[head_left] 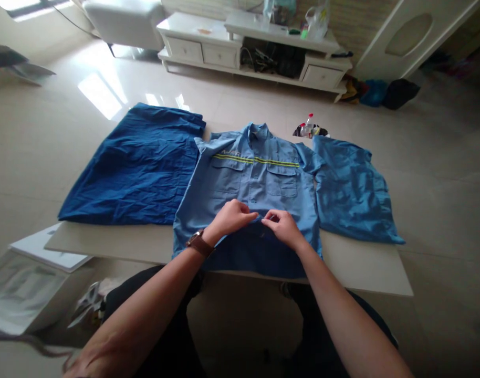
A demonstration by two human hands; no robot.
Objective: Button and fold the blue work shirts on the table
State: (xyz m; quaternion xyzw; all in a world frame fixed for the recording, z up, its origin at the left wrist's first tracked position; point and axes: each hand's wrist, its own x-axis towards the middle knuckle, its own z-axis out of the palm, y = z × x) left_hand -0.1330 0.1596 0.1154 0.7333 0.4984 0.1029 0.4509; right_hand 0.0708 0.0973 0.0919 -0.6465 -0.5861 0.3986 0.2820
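Where my arms converge over the shirt, left hand and right hand each pinch its front, thumbs turned inward, tips nearly meeting.

light blue shirt — yellow stripes across its chest; deep blue garment — brown watch strap.

At the far side we see a long white cabinet, a plastic bag on its right end. Left of it we have a pale seat; right of it, a blue bundle and a black bundle. Nearer, we find red-capped bottles; near left, a white-topped box.
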